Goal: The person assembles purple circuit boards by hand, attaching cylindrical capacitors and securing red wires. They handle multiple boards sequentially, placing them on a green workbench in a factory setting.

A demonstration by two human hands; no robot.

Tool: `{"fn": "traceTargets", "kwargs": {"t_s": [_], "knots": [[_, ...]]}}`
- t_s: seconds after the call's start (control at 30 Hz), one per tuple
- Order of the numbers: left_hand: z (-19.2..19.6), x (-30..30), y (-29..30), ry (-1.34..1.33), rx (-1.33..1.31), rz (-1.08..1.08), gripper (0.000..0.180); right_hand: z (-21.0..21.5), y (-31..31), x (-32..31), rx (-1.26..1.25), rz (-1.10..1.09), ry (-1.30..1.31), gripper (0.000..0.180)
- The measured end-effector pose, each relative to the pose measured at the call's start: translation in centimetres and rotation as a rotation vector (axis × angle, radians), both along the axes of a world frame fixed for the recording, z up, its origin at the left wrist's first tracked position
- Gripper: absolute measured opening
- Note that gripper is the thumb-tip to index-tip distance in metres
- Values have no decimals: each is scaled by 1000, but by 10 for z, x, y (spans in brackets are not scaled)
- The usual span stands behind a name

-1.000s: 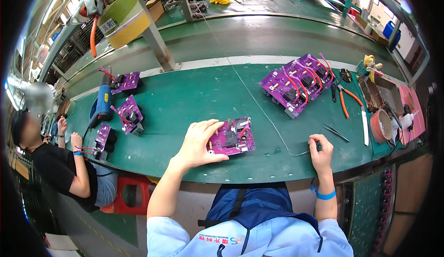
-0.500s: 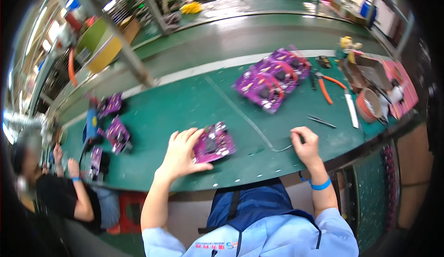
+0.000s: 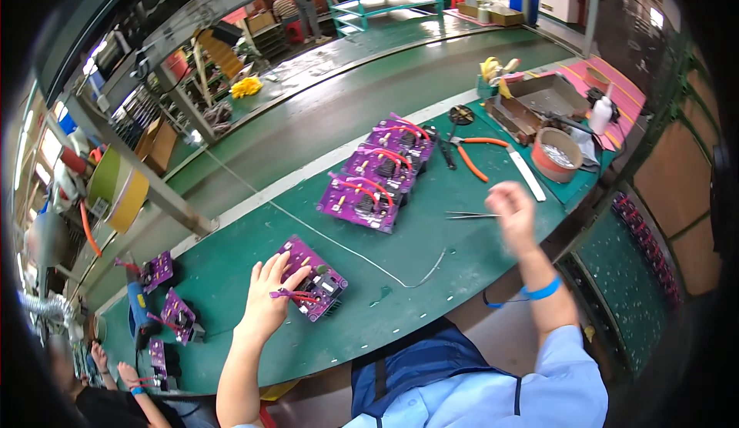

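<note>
Fingers of my left hand (image 3: 265,297) spread over the left edge of a purple circuit board (image 3: 327,293), holding it at the table's near side. Red wires stick out from the board beside my thumb. To the right, my right hand (image 3: 513,211) is smeared by motion, its fingers bent at the end of metal tweezers (image 3: 469,215); whether it grips them is unclear. A long thin pale strand (image 3: 331,239) lies across the green table, its curved end between the board and the tweezers.
Several purple boards with red wires (image 3: 358,203) stand beyond my hands. Orange-handled pliers (image 3: 473,170), a white-bladed tool (image 3: 527,174), a round tub (image 3: 556,155) and a tray (image 3: 548,93) lie right. More boards (image 3: 178,316) and a blue tool (image 3: 138,309) are left, near a co-worker's hands (image 3: 115,366).
The view has swung round. My right hand has left the strand's end and moved to the tweezers. The board under my left hand has been turned, and its red wires now show.
</note>
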State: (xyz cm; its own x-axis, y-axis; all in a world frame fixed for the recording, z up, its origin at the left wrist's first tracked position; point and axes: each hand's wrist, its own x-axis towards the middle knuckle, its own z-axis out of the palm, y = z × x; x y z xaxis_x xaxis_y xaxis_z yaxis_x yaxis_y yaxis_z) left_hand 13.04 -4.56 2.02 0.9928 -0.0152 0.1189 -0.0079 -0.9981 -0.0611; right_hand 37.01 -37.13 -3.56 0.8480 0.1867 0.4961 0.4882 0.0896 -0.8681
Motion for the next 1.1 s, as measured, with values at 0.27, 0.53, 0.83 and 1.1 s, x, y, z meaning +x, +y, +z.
{"fn": "traceTargets", "kwargs": {"t_s": [0.27,0.53,0.83,1.1], "knots": [[0,-26,-17,-63,-708,75,64,-6,-183,233,763,-42,660,29],[-31,1,-42,-479,-915,109,21,-27,-201,293,1026,-138,766,47],[-60,8,-46,-754,-1018,110,19,-33,-203,303,780,-180,708,30],[-69,9,-49,-880,-1038,72,24,-7,-184,277,648,-478,392,29]]}}
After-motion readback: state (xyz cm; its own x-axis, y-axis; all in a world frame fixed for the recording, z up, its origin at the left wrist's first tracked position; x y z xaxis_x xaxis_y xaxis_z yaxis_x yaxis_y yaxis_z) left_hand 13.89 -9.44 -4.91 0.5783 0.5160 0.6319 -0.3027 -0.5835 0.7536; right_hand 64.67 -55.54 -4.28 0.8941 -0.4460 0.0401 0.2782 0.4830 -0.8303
